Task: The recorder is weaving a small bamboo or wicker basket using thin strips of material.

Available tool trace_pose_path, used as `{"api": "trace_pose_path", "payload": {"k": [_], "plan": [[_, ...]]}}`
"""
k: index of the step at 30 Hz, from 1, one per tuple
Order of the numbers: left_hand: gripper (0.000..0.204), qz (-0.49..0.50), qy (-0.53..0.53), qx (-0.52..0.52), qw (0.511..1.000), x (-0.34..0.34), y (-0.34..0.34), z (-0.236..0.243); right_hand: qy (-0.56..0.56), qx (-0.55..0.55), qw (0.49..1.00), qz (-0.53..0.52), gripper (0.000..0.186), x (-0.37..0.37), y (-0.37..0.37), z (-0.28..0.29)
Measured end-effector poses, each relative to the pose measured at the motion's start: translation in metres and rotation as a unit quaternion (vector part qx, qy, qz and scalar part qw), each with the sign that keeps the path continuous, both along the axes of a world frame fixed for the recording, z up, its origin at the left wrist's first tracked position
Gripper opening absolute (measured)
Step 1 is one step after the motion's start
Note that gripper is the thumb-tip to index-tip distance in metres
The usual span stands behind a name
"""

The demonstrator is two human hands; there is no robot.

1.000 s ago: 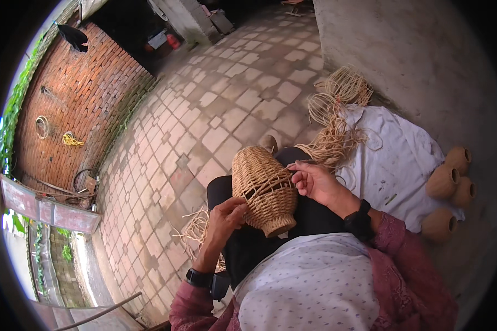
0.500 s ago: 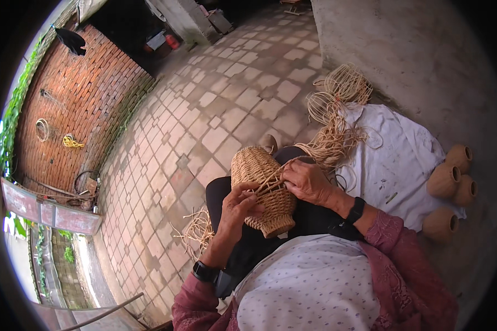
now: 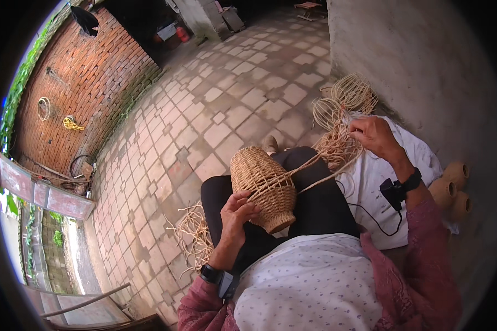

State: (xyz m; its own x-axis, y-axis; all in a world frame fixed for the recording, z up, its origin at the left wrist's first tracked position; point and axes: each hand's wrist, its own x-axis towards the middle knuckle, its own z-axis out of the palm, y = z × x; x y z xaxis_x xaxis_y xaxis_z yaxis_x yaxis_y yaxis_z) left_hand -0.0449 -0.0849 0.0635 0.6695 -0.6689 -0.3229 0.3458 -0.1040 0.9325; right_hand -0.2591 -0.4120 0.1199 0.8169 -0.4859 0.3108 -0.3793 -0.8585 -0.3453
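Note:
A vase-shaped woven basket (image 3: 262, 179) of tan plaited cord lies tilted on my black-trousered lap, its narrow neck toward me. My left hand (image 3: 237, 215) holds its left side, fingertips pressed against the weave. Two lengths of tan cord (image 3: 331, 176) run from the basket's middle up to the right. Raised beyond my right knee, my right hand (image 3: 374, 136) pinches cord between bent fingers; part of the grip is hidden. Below that hand lies a heap of loose cord (image 3: 339, 148), overlapping the strands, so I cannot tell exactly where each one ends.
A white cloth (image 3: 419, 151) spreads at my right, with several round brown pots (image 3: 443, 193) at its edge. Coiled cord (image 3: 354, 94) sits by the grey wall (image 3: 403, 60). More loose strands (image 3: 193, 234) lie left of my legs on the paved floor (image 3: 165, 193).
My right hand has left the basket and moved up and right, drawing the cord out into long strands. My left hand stays on the basket. The view has shifted slightly.

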Motion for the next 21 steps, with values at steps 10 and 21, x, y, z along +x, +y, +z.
{"api": "trace_pose_path", "payload": {"k": [10, 21], "plan": [[0.013, -0.062, -0.135, 0.065, 0.987, 0.003, -0.010, -0.005, -0.081, 0.769, 0.627, 0.094, 0.031, 0.050, 0.120, -0.076], [0.013, -0.032, -0.082, 0.033, 0.996, -0.005, -0.011, -0.004, -0.089, 0.860, 0.479, 0.152, 0.016, 0.108, 0.162, -0.072]]}}
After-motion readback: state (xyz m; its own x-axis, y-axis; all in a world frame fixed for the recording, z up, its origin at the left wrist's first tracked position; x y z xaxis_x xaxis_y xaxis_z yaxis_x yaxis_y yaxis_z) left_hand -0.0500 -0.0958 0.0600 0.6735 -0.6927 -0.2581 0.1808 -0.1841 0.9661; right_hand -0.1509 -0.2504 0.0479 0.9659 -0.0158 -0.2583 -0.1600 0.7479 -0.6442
